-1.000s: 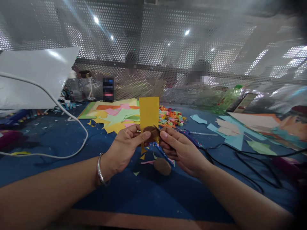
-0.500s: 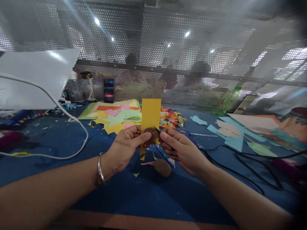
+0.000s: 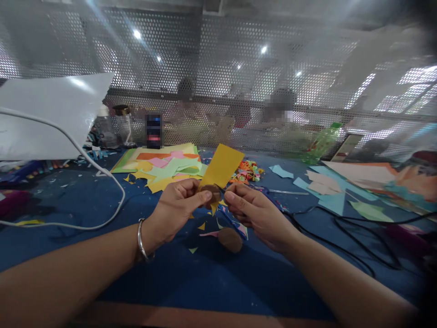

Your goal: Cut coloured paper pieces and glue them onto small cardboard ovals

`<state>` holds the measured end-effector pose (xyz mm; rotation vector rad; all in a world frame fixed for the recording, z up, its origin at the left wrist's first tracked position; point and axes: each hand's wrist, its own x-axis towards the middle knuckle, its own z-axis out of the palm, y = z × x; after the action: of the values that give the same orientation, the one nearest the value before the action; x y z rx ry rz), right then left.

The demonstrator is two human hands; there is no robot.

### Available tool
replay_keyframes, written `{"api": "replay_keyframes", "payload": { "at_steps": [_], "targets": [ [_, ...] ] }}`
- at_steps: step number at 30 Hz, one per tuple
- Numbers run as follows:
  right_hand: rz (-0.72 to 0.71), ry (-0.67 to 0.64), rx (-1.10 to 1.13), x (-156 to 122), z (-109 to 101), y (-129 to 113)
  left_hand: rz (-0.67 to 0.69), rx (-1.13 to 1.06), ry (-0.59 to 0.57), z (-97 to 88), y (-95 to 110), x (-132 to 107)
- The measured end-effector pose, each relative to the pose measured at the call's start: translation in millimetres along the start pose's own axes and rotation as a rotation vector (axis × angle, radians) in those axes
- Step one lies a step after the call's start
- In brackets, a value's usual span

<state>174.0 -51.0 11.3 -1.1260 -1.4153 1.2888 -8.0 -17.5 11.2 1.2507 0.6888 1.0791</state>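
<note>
My left hand is closed, pinching a yellow paper strip together with a brown oval piece laid against its lower part. The strip leans to the right. My right hand is closed around small scissors; only their dark blade tips show, at the right edge of the brown oval, and the handles are hidden in the fingers. Below the hands, a second brown oval lies on the blue table, partly over a blue-edged object I cannot make out and a pink scrap.
Coloured paper pieces lie beyond my left hand, a heap of small curled scraps behind my right. Blue and peach papers and black cables are at right. A white cable, phone and bottles stand left.
The yellow strip has turned from upright to leaning right, and the brown oval has turned with it. The blade tips have dropped slightly. Both hands keep their holds.
</note>
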Motion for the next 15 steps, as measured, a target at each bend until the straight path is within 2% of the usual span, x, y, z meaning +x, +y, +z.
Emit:
{"api": "replay_keyframes", "payload": {
  "at_steps": [15],
  "targets": [
    [0.028, -0.011, -0.055, -0.1, -3.0, 0.5, 0.011, 0.016, -0.046, -3.9, 2.0, 0.2]
  ]
}}
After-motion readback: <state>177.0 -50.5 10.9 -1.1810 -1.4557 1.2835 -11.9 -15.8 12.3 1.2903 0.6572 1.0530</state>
